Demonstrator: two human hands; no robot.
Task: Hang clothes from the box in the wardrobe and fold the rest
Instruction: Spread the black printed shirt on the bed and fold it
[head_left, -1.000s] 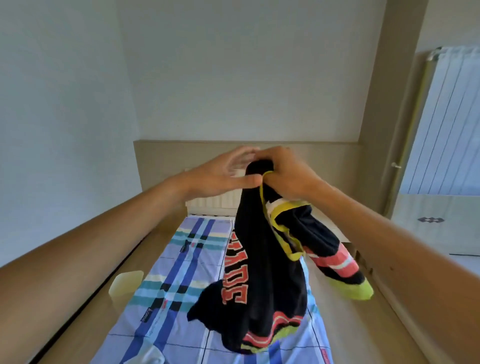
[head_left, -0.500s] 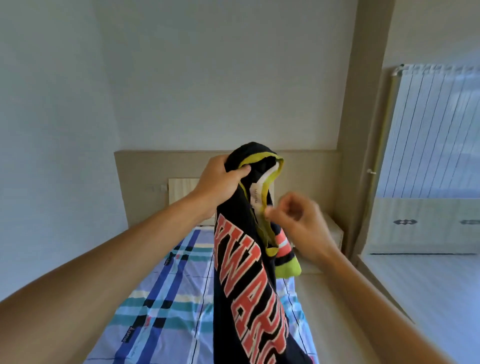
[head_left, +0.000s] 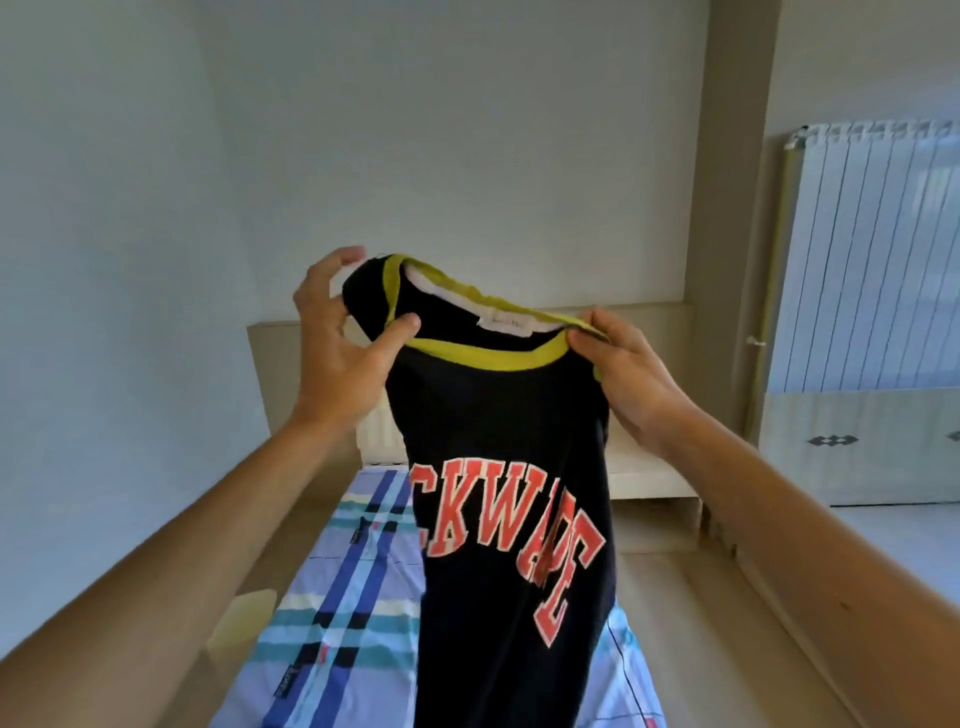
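A black T-shirt (head_left: 498, 415) with a yellow-green collar and large orange letters hangs upright in front of me, above the bed. My left hand (head_left: 337, 358) pinches its left shoulder beside the collar, thumb on the front, the other fingers spread behind. My right hand (head_left: 623, 374) pinches the right end of the collar. The neck opening is stretched between both hands and a white label shows inside it. The shirt's lower part runs out of view at the bottom. No box or wardrobe is in sight.
A bed with a blue, teal and white striped sheet (head_left: 343, 613) lies below. A beige headboard panel (head_left: 270, 364) lines the far wall. At the right stand a white radiator (head_left: 878, 260) and a low white shelf (head_left: 649, 473).
The bunched shirt has been opened out: my right hand took the collar's right end and pulled it sideways, my left shifted to the shoulder, and the front print now faces me.
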